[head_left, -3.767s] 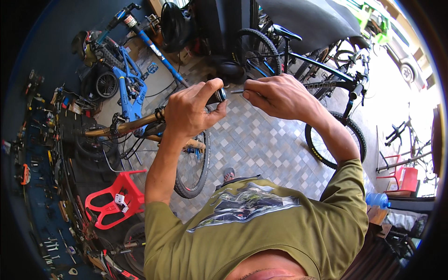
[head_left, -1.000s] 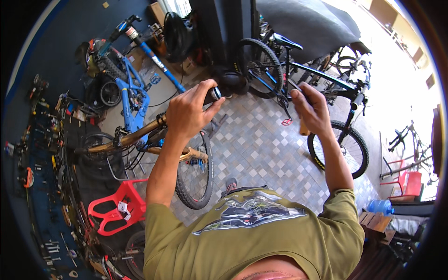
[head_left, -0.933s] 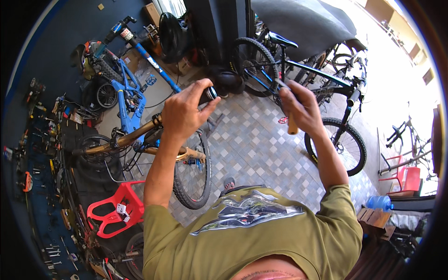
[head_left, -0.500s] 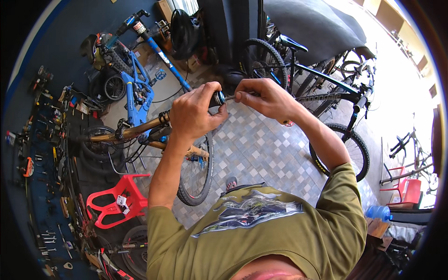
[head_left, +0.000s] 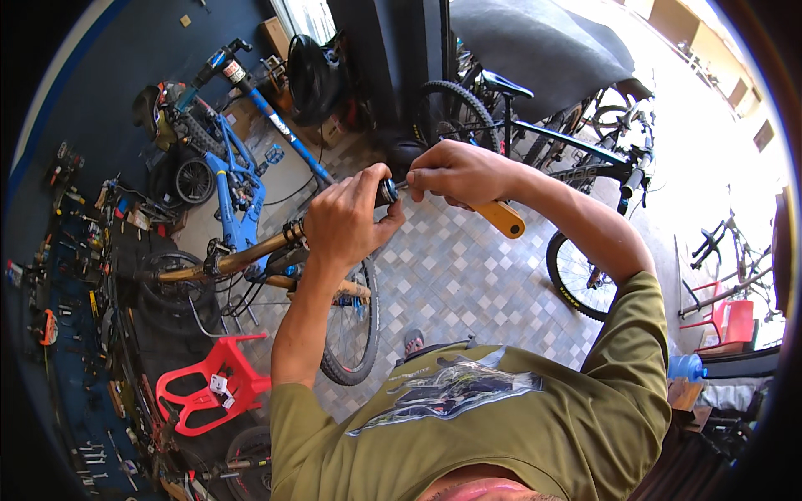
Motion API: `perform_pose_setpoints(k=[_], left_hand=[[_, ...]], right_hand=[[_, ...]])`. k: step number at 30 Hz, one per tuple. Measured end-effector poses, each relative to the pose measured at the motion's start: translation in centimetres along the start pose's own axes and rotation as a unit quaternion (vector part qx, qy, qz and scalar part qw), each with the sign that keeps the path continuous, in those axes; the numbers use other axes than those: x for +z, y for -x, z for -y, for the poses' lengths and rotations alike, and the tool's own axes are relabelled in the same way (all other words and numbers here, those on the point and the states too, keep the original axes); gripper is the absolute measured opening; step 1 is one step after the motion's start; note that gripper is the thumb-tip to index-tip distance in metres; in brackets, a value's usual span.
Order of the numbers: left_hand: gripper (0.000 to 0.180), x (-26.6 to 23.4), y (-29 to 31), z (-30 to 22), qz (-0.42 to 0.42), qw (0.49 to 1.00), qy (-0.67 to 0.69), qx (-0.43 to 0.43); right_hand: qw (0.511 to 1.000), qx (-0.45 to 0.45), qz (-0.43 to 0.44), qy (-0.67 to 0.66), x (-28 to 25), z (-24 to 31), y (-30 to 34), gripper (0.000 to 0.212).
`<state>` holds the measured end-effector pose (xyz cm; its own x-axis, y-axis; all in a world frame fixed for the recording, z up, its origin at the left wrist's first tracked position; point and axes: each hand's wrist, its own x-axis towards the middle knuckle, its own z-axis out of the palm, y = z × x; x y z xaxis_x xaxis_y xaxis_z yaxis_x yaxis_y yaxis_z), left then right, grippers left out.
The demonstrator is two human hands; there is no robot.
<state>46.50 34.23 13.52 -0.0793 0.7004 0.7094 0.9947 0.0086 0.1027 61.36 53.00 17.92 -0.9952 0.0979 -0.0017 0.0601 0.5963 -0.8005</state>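
My left hand [head_left: 342, 217] is closed round a short black cylindrical part [head_left: 386, 191] with a shiny bluish rim, at the upper end of a gold tube [head_left: 238, 260]. Its fingers hide most of that part. Opposite it, my right hand [head_left: 468, 174] is closed on a tool with a yellow handle [head_left: 504, 220], whose handle hangs out below the palm. A thin metal shaft runs from my right fingertips to the rim of the black part. Whether the tip sits inside it, I cannot tell. A bicycle wheel [head_left: 373, 321] stands below my left forearm.
A blue bike frame [head_left: 240, 209] stands behind on the left. A red plastic chair [head_left: 188, 415] holding a small white box is at lower left, beside a wall of tools [head_left: 92, 455]. A black bicycle [head_left: 568, 150] stands at right. Grey patterned tiles [head_left: 451, 275] cover the floor.
My right hand has turned, and the yellow handle now shows below it. It has shifted slightly left with the view. The left hand keeps its grip on the black part.
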Motion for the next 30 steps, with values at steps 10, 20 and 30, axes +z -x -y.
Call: perform_pose_setpoints(k=[10, 20, 30], left_hand=[[0.045, 0.2, 0.1, 0.4, 0.009, 1.0, -0.02, 0.019], [0.043, -0.9, 0.6, -0.7, 0.02, 0.999, -0.005, 0.025], [0.041, -0.7, 0.1, -0.4, 0.026, 0.999, -0.017, 0.041]], right_hand=[[0.952, -0.063, -0.111, 0.277, 1.4, 2.7, 1.9, 0.031], [0.983, -0.167, 0.005, 0.07, -0.9, -1.6, -0.5, 0.027], [0.977, -0.092, -0.169, 0.096, 3.4, -1.1, 2.2, 0.025]])
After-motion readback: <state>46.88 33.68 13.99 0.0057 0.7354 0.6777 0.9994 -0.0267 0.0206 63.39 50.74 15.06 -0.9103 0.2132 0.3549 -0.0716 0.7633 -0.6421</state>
